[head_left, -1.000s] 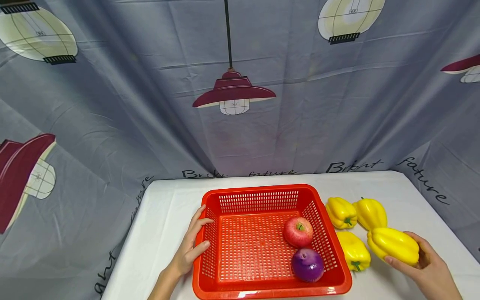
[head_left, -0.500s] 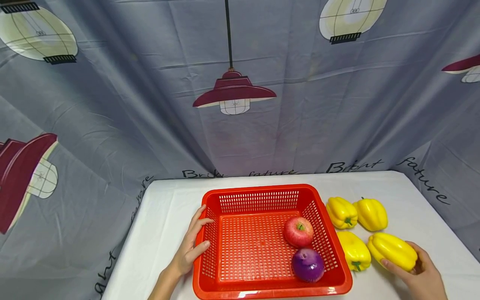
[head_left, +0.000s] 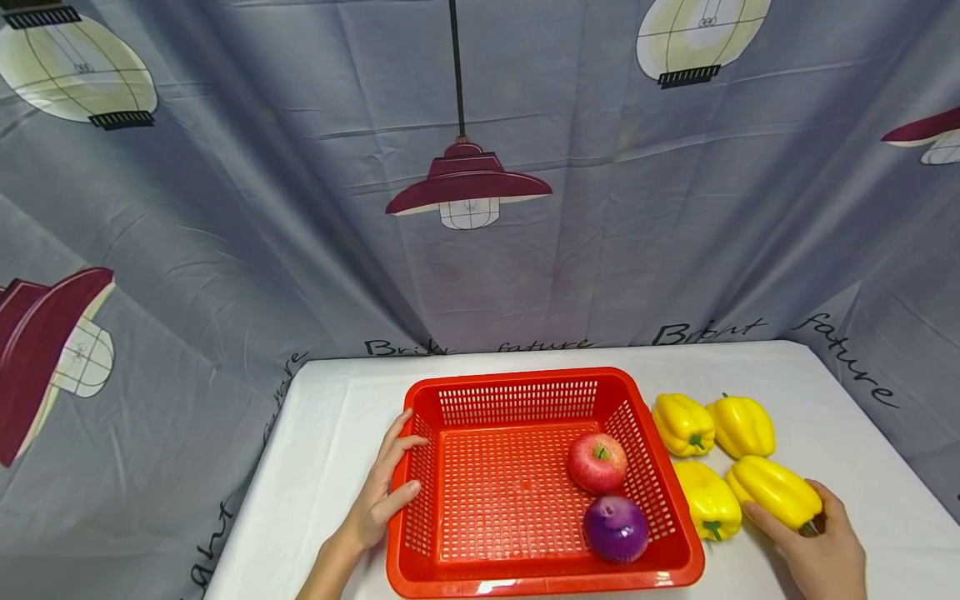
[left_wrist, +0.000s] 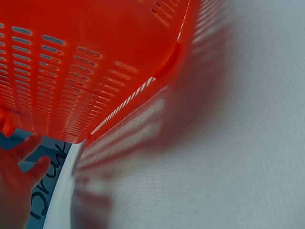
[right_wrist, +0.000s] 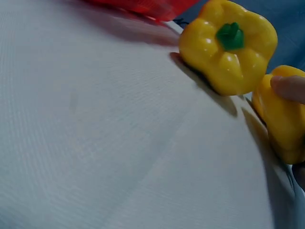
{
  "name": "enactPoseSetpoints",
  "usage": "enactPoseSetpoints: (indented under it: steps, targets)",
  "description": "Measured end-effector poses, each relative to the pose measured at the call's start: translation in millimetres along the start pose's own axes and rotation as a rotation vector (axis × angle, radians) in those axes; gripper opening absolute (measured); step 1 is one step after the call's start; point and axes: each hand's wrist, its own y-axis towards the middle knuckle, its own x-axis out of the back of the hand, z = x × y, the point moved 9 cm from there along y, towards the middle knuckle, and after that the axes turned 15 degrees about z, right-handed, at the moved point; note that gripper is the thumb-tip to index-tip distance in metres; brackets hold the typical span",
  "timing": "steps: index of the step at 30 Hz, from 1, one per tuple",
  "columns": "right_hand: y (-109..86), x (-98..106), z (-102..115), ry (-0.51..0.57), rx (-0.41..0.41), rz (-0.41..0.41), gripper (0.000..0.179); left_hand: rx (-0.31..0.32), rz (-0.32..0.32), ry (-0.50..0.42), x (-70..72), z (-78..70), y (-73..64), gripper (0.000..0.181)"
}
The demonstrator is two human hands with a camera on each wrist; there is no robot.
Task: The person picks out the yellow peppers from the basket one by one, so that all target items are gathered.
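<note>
A red plastic basket (head_left: 525, 577) holds a red apple (head_left: 597, 463) and, in front of it, a glossy round purple vegetable (head_left: 616, 529), perhaps an onion. My left hand (head_left: 377, 493) grips the basket's left rim, fingertips over the edge; in the left wrist view some fingers show outside the wall. With thumb and fingers my right hand (head_left: 813, 542) holds a yellow bell pepper (head_left: 774, 490), its stem end towards me. That pepper lies right beside another yellow bell pepper (head_left: 707, 502). Fingers hide part of its right side.
Two more yellow bell peppers, one near the basket (head_left: 683, 426) and one farther right (head_left: 741, 427), lie behind the held one. A white cloth covers the table (head_left: 337, 417). Grey curtain (head_left: 300, 208) printed with lamps hangs behind and at both sides.
My right hand has shifted left with the bell pepper, first dipping towards me and then back slightly. The pepper has turned, so its stem now shows. My left hand and the basket stay put.
</note>
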Motion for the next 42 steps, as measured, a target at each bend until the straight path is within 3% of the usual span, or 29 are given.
enactPoseSetpoints:
  steps: [14, 26, 42]
  targets:
    - [-4.9, -1.4, 14.3, -0.121, 0.111, -0.174, 0.106, 0.022, 0.006, 0.005, 0.5, 0.1, 0.7, 0.051]
    - [-15.3, -0.6, 19.8, -0.135, 0.109, -0.181, 0.096, 0.028, 0.012, 0.004, 0.3, -0.1, 0.2, 0.051]
    - [-18.1, 12.0, 31.8, -0.165, 0.178, -0.179, 0.089, 0.023, 0.013, 0.021, 0.6, -0.3, -0.2, 0.051]
